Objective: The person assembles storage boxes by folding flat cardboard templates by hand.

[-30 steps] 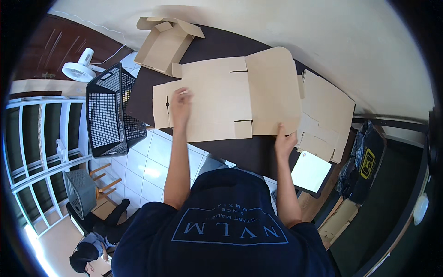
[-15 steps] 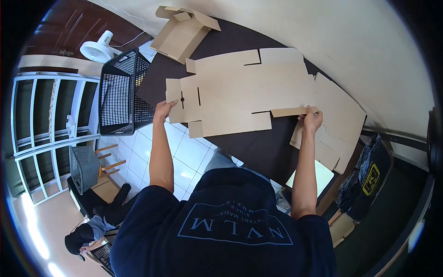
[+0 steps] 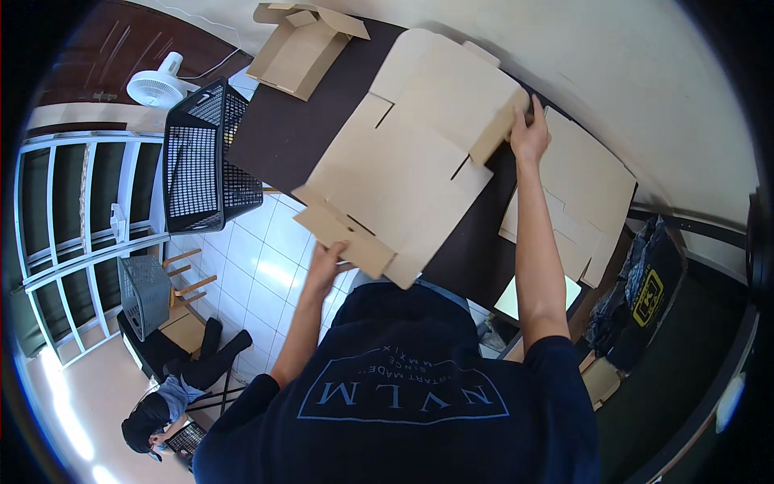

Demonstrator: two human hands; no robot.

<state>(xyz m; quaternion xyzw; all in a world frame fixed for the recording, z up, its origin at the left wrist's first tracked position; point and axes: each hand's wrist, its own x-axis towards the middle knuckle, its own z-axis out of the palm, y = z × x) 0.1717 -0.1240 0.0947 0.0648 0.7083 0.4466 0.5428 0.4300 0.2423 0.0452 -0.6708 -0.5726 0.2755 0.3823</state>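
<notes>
A flat, die-cut cardboard box blank (image 3: 419, 153) lies slantwise over the dark table, its near end toward my body. My left hand (image 3: 324, 266) grips the narrow slotted flap at that near end, thumb on top, and the flap is tilted up along its crease. At the far right side my right hand (image 3: 530, 135) holds the edge of a side flap (image 3: 493, 133), which stands folded up. Some of the right fingers are hidden behind this flap.
A folded open cardboard box (image 3: 300, 55) stands at the table's far left. More flat cardboard blanks (image 3: 576, 194) lie on the right. Black plastic crates (image 3: 195, 161) stand beyond the table's left edge. A person (image 3: 165, 403) sits at the lower left.
The box blank has turned so its left end swung toward me and its right end away. My left hand moved nearer, my right hand farther out. The near flap now tilts up.
</notes>
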